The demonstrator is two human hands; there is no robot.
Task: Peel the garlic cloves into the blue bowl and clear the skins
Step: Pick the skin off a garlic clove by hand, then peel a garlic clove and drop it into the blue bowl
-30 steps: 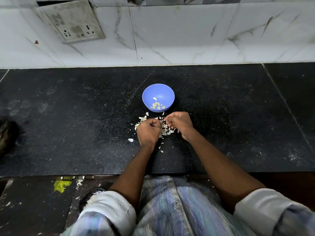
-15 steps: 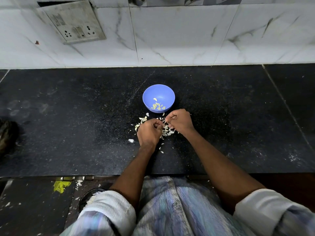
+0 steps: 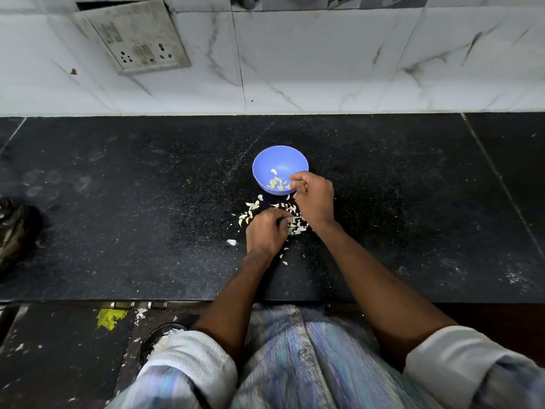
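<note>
The blue bowl (image 3: 274, 160) stands mid-counter with several peeled garlic cloves (image 3: 276, 183) in its bottom. My right hand (image 3: 314, 199) hangs over the bowl's near right rim, its fingertips bunched together in a pinch; what they hold is hidden. A pile of pale garlic skins (image 3: 295, 224) lies just in front of the bowl. My left hand (image 3: 265, 233) rests on the left of that pile, its fingers curled into the skins. One loose white piece (image 3: 231, 242) lies left of my left hand.
The black stone counter (image 3: 147, 216) runs to a marble-tiled wall with a switch plate (image 3: 132, 39). A dark object (image 3: 14, 231) sits at the far left edge. Skins and a yellow scrap (image 3: 110, 318) lie on the floor below the counter's front edge.
My right hand has left the pile and moved up to the bowl's near right rim. My left hand has stayed on the skins.
</note>
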